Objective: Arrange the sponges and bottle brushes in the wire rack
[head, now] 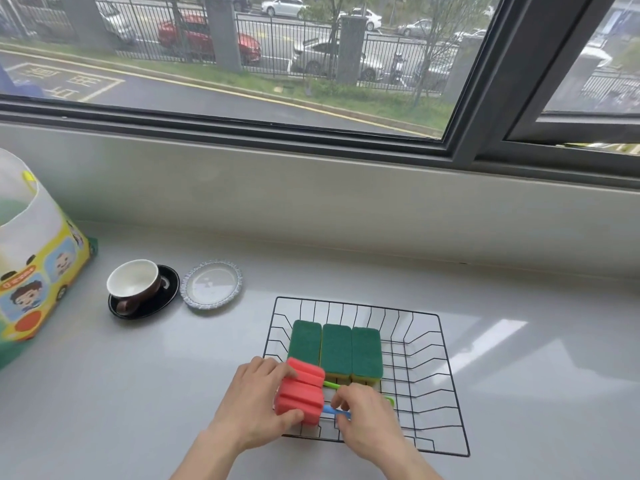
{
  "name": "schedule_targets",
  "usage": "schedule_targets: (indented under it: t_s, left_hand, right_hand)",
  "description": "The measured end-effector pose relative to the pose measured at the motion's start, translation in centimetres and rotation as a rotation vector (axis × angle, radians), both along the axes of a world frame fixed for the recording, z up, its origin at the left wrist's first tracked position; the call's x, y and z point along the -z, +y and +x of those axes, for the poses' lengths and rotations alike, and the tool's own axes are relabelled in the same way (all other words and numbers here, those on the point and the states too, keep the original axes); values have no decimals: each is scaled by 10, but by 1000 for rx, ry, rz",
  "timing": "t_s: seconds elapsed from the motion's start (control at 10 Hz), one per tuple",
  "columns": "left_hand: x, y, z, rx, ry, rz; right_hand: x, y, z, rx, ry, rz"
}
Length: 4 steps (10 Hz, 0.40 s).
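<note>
A black wire rack (446, 386) sits on the grey counter. Three green-topped sponges with yellow undersides (336, 351) lie side by side in its left half. In front of them two bottle brushes with red foam heads (300, 389) lie in the rack's near left corner, one with a green handle (331, 384), one with a blue handle (335, 411). My left hand (258, 400) wraps around the red foam heads. My right hand (367, 420) pinches the blue handle and covers most of both handles.
A white-lined brown cup on a black saucer (142, 289) and a small glass dish (212, 284) stand at the left. A cartoon-printed box (31, 282) fills the far left edge. The window sill wall runs behind the rack.
</note>
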<state>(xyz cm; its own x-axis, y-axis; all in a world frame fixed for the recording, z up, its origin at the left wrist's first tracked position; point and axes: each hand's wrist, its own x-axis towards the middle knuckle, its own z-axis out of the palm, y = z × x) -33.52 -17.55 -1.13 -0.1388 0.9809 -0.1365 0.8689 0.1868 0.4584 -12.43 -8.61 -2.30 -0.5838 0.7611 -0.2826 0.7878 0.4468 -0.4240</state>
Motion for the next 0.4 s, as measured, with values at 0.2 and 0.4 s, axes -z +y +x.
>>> schedule_targets:
  t_s: [0.2,0.4]
  left_hand:
    - [0,1,3,5,26,61]
    - [-5,2,1,-19,6,141]
  right_hand:
    - [-3,-2,4,35,21,19]
    - [-6,0,9,99,45,103]
